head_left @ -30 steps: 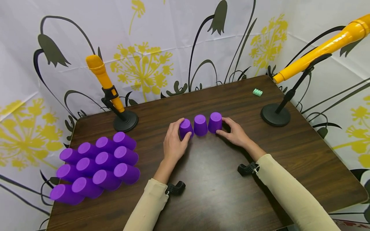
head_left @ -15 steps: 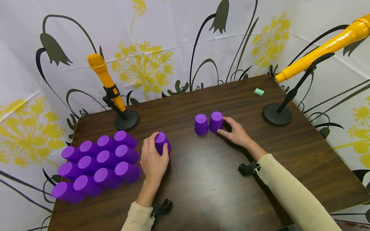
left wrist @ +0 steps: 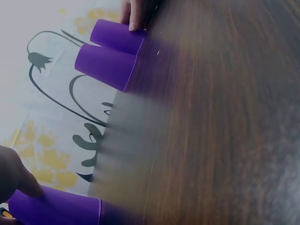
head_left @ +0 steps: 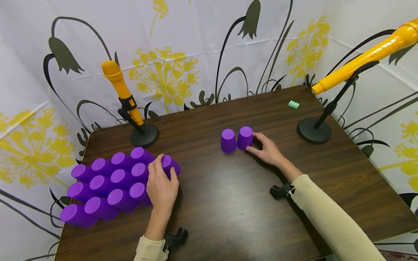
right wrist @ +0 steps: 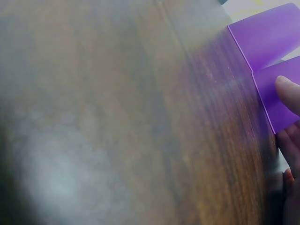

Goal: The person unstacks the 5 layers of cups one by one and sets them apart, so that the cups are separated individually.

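My left hand (head_left: 163, 186) holds an upside-down purple cup (head_left: 172, 166) at the right side of a block of purple cups (head_left: 119, 177). Its thumb lies on the near side of that cup, also visible as a purple cup (left wrist: 61, 208) in the left wrist view. Mid-table, two more purple cups stand upside down side by side. My right hand (head_left: 269, 150) grips the right one (head_left: 245, 138), its thumb in front and fingers behind. The left one (head_left: 228, 141) stands right beside it, untouched. The left hand partly covers the block's nearest cups.
A yellow microphone (head_left: 123, 90) on a black stand rises behind the cup block. Another yellow microphone (head_left: 365, 56) leans on a stand at the right. A small mint toy brick (head_left: 293, 104) lies near the back edge of the brown table (head_left: 235, 210).
My left hand has carried the leftmost of three mid-table cups leftward and toward me, up to the cup block. The right hand stays on its cup.
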A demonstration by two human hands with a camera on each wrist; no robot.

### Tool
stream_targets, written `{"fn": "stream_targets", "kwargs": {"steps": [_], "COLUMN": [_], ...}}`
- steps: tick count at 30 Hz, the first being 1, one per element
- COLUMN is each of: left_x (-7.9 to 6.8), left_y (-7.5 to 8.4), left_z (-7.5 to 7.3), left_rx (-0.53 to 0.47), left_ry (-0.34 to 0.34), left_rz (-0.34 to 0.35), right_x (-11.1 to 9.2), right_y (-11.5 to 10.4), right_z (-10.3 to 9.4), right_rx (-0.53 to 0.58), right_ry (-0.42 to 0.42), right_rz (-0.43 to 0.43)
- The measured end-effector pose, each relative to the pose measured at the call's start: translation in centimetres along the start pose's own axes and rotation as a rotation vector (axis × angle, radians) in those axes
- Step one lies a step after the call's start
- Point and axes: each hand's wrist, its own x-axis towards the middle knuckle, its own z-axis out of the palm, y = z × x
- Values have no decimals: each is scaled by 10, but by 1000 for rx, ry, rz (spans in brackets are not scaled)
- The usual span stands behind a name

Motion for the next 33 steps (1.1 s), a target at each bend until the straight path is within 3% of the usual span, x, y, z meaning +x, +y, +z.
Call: {"fn": "stream_targets", "kwargs": {"steps": [10,13,17,20,23,28,33], "left_x": [5,10,15,15,14,15,21], "left_y": [9,20,41,56,68,81,94], "left_z": [-5,-6,1,16,37,73,98], "left_rx": [-7,-19,-88,-160,-218,-270,-306], "left_ry": [51,70,62,7,-97,-290,-382], "left_rz": [59,136,298,392,417,340,263], "right_x": [0,0,1,1,1,0,-1], "right_y": [2,2,3,3,2,3,4], "right_z": [0,0,0,0,0,0,0], "right_rx": [-10,-8,-17,-20,-18,-21,-12], "right_ry": [-7,-8,-15,-15,-8,-7,2], "right_rz": [6,5,15,18,19,20,15]}}
